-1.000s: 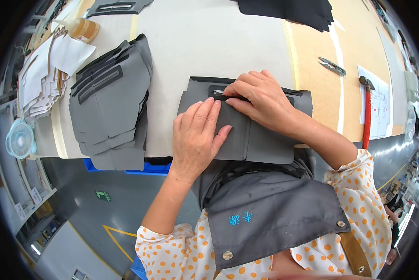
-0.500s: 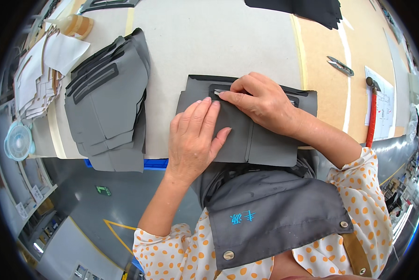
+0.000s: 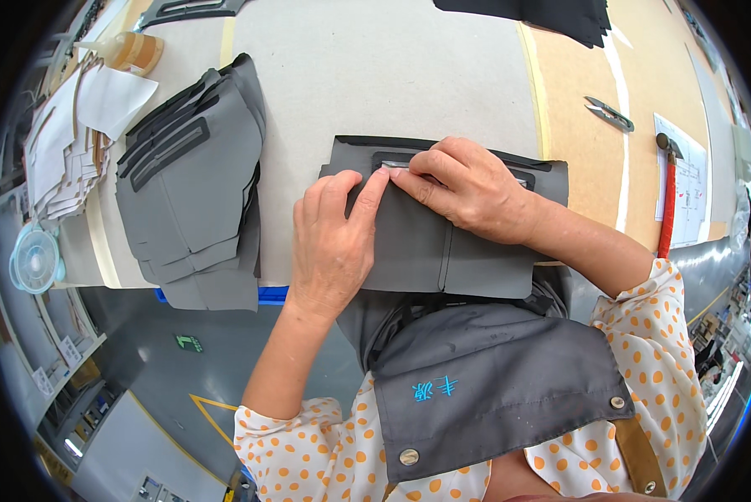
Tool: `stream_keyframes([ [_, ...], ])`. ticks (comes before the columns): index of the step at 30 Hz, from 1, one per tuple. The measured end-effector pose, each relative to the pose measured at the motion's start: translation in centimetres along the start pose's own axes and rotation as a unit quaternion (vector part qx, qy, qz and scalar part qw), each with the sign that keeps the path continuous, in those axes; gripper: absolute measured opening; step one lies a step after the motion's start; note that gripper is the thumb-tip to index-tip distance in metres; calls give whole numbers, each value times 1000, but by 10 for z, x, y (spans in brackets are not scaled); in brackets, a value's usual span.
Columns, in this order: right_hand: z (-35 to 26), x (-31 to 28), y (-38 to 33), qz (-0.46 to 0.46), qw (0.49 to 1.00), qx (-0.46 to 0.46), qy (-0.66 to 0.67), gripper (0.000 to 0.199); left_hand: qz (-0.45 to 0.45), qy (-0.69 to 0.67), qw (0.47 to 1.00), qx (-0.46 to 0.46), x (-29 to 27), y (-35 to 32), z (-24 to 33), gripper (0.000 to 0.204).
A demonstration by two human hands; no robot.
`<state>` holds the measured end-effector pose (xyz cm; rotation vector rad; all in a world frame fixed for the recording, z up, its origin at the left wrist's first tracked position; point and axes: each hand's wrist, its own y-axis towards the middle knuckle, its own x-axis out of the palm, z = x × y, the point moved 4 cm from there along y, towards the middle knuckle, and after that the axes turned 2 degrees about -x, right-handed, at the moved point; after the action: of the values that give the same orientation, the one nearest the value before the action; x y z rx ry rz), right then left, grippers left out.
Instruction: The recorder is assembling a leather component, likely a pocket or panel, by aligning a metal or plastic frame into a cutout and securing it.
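A grey fabric panel [image 3: 409, 259] lies on the table in front of me, with a black-edged slot [image 3: 378, 157] near its far edge. A pale, narrow strip [image 3: 399, 165] shows inside the slot. My right hand [image 3: 474, 191] is closed over the slot, thumb and forefinger pinched at the strip's left end; the palm hides part of the slot. My left hand [image 3: 334, 238] rests on the panel's left side. One of its digits reaches out to the slot's left end, its tip meeting the right fingertips, while the other fingers bend apart from it.
To the left lies a stack of similar grey panels [image 3: 187, 192], beside white paper pieces [image 3: 66, 142] and a glue bottle [image 3: 133, 52]. Thread snips [image 3: 610, 115] and a red-handled hammer [image 3: 668, 197] lie right. Black pieces [image 3: 543, 15] sit at the back.
My left hand has shifted slightly left and turned from lying flat to bent fingers, with one digit brought up to the slot. The right hand keeps its pinch at nearly the same place.
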<state>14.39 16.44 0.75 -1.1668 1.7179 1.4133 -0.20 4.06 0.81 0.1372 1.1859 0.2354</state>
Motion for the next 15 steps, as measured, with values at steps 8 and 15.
stream_keyframes([
  [8,-2,2,-1,4,1000,0,-8,49,-32,74,995,64,-7,-2,-6,58],
  [15,-5,4,-1,13,1000,-10,-11,47,-35,98,991,80,-10,-4,-8,57],
])
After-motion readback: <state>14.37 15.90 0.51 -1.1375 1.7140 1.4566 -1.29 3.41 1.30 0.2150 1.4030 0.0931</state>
